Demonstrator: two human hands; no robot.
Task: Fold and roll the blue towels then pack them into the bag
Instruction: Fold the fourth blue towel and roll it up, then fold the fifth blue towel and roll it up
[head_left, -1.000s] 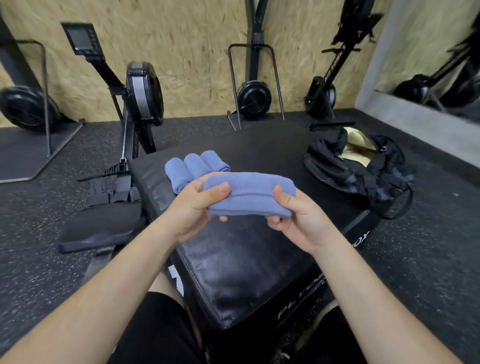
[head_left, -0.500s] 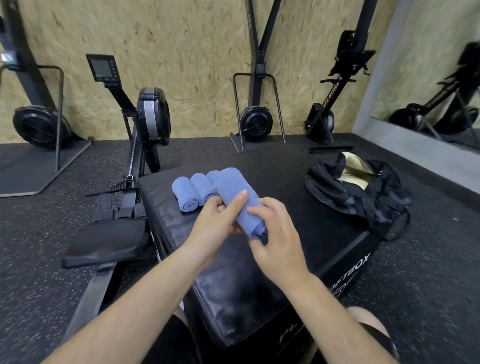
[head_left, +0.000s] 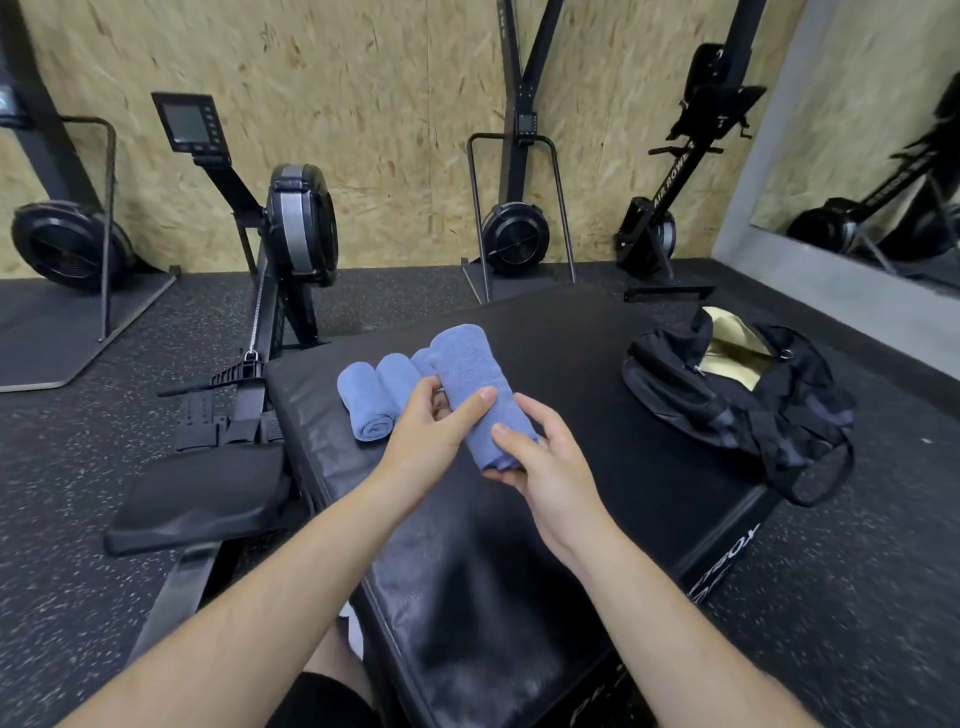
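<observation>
Above the middle of the black padded vinyl box (head_left: 582, 358), a rolled blue terry towel (head_left: 475, 382) is held off the surface, its length running from the box's near side toward its far side. The left hand (head_left: 426, 441) grips the roll near its middle, thumb laid across the top and fingers curled behind. The right hand (head_left: 548, 465) cups the near end from below, thumb pressed on the cloth. Both hands are closed round the same roll. On the box's top, toward its left edge, three more rolled blue towels lie side by side and touching. The leftmost roll (head_left: 366, 402) and the middle roll (head_left: 397, 371) are in plain sight, while the third roll (head_left: 422, 359) is mostly hidden behind the held towel. At the box's right edge a black fabric duffel bag (head_left: 727, 400) lies with its mouth open, showing a pale gold lining (head_left: 732, 348), well apart from the towels. Left of the box stands a black rowing machine (head_left: 298, 223), its seat pad (head_left: 197, 499) just beside the box's left edge.
</observation>
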